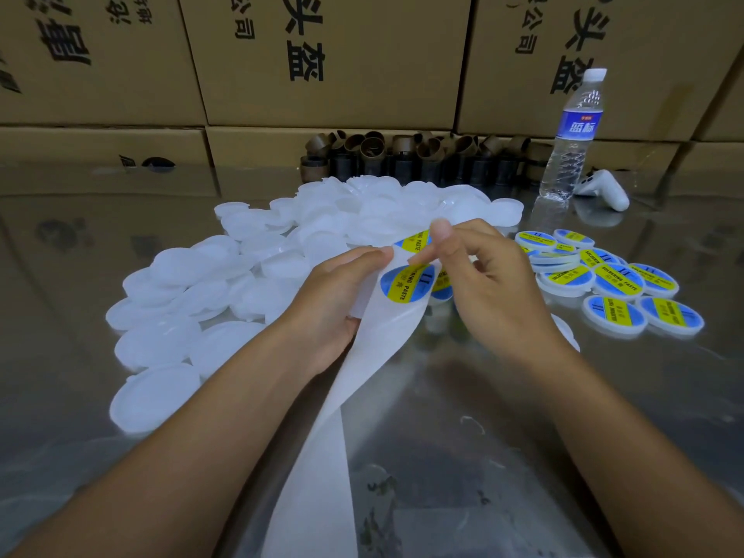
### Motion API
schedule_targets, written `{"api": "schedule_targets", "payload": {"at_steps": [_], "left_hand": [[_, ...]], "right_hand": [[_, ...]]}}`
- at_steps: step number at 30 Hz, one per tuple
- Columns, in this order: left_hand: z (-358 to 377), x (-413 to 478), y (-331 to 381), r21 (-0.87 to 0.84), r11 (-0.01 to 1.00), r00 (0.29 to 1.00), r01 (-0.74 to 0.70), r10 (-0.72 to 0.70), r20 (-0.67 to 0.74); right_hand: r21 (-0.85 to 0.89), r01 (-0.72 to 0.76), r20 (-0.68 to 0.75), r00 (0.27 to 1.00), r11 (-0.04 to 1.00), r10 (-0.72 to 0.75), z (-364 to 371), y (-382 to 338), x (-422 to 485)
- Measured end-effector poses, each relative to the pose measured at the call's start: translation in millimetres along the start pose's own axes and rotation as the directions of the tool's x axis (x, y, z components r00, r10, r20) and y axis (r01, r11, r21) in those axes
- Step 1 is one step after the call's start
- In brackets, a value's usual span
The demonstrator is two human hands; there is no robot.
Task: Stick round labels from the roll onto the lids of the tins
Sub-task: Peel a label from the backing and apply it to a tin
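White backing strip (342,396) rises into the left hand (336,294), whose thumb and fingers curl round it. The right hand (487,275) pinches a blue-and-yellow label (414,240) at the strip's top, apparently mid-peel. Next it must come free and be pressed centred onto a bare lid (161,340). Print reads "SOLDERING PASTE"; labelled lids (618,280) lie right.

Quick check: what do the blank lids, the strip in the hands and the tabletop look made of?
Blank lids: likely plastic, milky, translucent, slightly glossy.
Strip: probably release paper, thin, smooth, curving freely.
Tabletop: seemingly polished metal, mirroring the cardboard boxes.
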State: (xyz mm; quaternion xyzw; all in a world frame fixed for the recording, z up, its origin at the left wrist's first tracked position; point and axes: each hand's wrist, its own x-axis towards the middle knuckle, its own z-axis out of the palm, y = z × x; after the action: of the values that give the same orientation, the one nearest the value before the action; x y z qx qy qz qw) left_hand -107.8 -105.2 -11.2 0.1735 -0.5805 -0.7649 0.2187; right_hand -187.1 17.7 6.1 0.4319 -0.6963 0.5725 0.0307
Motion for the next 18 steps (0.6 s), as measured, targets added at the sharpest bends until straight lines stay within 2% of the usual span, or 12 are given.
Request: {"api": "schedule_targets", "payload": {"at_steps": [2, 6, 10, 14, 16, 18], "left_hand": [[0, 0, -1, 0.024, 1.0, 1.0, -0.004, 0.005, -0.03], [0, -2, -2, 0.084, 0.996, 0.997, 0.011, -0.004, -0.077], [1, -2, -4, 0.103, 0.994, 0.994, -0.041, 0.051, -0.097], [3, -2, -4, 0.116, 0.992, 0.982, -0.051, 0.07, -0.172], [3, 0, -3, 0.148, 0.987, 0.967, -0.067, 0.1, -0.236], [4, 0, 1, 0.152, 0.985, 0.955, -0.081, 0.12, -0.272]], "right_hand": [[0.078, -0.09, 0.012, 0.996, 0.993, 0.089, -1, -2, 0], [0.109, -0.263, -0.022, 0.963, 0.959, 0.267, -3, 1, 5], [0.252, -0.341, -0.098, 0.922, 0.906, 0.374, -8, 1, 11], [0.442, -0.311, -0.223, 0.87, 0.841, 0.439, -15, -1, 14], [0.473, -0.245, -0.27, 0.874, 0.846, 0.404, -16, -2, 14], [0.427, -0.168, -0.306, 0.898, 0.888, 0.317, -15, -2, 12]]}}
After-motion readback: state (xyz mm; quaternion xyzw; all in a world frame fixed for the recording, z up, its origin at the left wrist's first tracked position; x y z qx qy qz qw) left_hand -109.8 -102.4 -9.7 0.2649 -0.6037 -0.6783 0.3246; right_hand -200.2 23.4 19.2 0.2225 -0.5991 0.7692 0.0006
